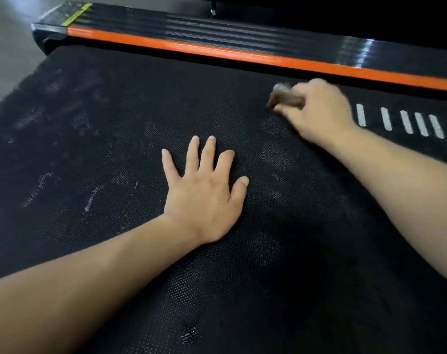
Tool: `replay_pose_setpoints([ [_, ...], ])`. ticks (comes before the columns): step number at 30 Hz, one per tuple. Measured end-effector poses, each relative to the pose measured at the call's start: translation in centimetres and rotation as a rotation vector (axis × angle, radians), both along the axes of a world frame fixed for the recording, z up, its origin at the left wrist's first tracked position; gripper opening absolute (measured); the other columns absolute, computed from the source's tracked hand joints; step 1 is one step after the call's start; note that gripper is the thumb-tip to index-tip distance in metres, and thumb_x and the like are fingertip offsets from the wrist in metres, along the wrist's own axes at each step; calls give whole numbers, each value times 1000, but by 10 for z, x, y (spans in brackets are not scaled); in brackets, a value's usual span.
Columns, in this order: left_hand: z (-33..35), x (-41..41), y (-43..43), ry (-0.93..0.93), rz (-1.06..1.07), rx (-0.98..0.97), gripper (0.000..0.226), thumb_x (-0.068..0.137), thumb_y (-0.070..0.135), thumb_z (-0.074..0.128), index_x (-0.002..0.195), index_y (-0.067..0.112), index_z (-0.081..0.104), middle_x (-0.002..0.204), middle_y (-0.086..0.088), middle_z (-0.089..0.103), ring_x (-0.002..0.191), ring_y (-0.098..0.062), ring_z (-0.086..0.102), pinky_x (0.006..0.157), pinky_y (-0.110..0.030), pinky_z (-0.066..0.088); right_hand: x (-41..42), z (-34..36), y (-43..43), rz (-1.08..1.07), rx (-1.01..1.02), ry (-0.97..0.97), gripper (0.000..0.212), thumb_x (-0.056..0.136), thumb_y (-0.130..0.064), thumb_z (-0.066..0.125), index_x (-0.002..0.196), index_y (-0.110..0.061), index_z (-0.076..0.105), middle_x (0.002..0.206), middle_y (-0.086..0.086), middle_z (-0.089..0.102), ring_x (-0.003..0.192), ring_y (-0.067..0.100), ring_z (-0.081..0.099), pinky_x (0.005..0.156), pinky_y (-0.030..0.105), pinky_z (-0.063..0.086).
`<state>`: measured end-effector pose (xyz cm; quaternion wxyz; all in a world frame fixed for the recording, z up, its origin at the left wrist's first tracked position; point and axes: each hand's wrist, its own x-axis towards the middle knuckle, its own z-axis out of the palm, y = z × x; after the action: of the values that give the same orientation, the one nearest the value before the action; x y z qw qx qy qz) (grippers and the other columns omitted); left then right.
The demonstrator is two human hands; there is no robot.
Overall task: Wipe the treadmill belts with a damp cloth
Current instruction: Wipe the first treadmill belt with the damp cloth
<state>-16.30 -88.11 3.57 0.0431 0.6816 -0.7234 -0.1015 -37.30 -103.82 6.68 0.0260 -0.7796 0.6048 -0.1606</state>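
The black textured treadmill belt [115, 149] fills most of the view, with pale dusty smudges on its left and middle. My left hand [204, 195] lies flat on the belt, fingers spread and straight. Farther away and to the right, my right hand [319, 113] grips a small bunched brown-grey cloth [283, 97] and holds it against the belt close to the far side rail. The cloth and right hand are motion-blurred. Most of the cloth is hidden inside the fist.
A black ribbed side rail [243, 34] with an orange stripe [217, 51] runs along the belt's far edge. White dashes [406, 121] are printed on the belt at the right. Grey floor [8, 42] shows at the upper left, past the treadmill's end.
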Motion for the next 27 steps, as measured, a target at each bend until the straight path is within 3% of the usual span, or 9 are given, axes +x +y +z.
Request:
replay_pose_setpoints([
  [3,-3,-1,3,-28,-7,-49,74,96,74,10,156,32,18,173,-4,4,159,-29,-9,119,-72,-6,-7,5,-30,-253,-27,-34,42,91,-57,63,97,-16,69,103,13,68,101,38,63,80,40,50],
  [5,-3,-2,3,-49,-16,-57,76,96,75,9,159,34,15,174,-4,2,159,-31,-9,119,-73,-5,8,-1,-20,-187,-50,-9,43,90,-59,62,101,-18,70,106,11,67,101,35,63,81,39,50],
  [9,-2,-2,3,-71,-29,-53,76,95,75,5,163,40,4,174,-4,-3,159,-32,-12,118,-73,-8,28,-7,9,94,24,-8,33,91,-59,62,87,-26,60,92,2,55,84,22,50,71,33,35],
  [14,-2,-3,4,-64,-36,-64,75,96,74,7,163,40,4,174,-6,-4,158,-32,-14,118,-73,-8,-7,11,-50,-378,-9,-21,41,91,-58,63,105,-20,70,107,9,70,103,35,65,75,36,44],
  [19,0,-3,4,-63,-36,-45,75,96,74,5,163,41,4,174,-5,-6,158,-32,-16,118,-73,-10,5,-6,-19,-86,14,-15,35,91,-59,60,87,-24,61,96,6,62,88,30,57,71,35,39],
  [24,0,-4,4,-63,-34,-50,75,96,73,7,163,40,6,174,-6,-4,158,-32,-14,118,-73,-8,-23,9,-48,-434,-8,-44,42,92,-56,62,104,-17,69,107,11,70,103,35,64,77,36,45],
  [27,0,-4,4,-73,-33,-45,75,96,73,5,163,40,5,174,-6,-5,158,-32,-14,118,-73,-7,-10,3,-32,-292,-9,-5,40,92,-56,62,102,-18,69,101,8,66,94,32,61,77,37,46],
])
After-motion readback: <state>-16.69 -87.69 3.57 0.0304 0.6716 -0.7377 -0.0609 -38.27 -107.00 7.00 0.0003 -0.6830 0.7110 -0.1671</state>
